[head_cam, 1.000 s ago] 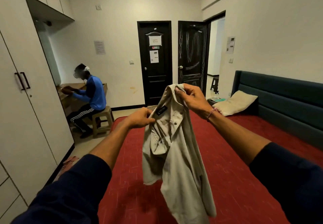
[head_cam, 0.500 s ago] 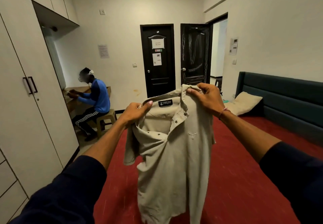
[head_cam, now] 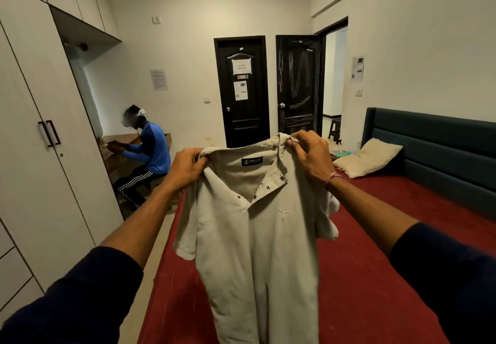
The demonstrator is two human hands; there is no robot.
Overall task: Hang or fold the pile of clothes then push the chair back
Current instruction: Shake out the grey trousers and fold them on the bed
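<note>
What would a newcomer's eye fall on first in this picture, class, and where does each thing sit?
First comes the beige polo shirt, held up in mid-frame by its collar, with the left hand and right hand each gripping a corner. Under and behind it spreads the red bed, with a pillow against the dark headboard at right. At left, a person in a blue top sits at a desk beside the white wardrobe.

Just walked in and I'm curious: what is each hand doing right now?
Left hand: closed, gripping the beige shirt at one shoulder by the collar.
Right hand: closed, pinching the shirt's collar on the other side.
</note>
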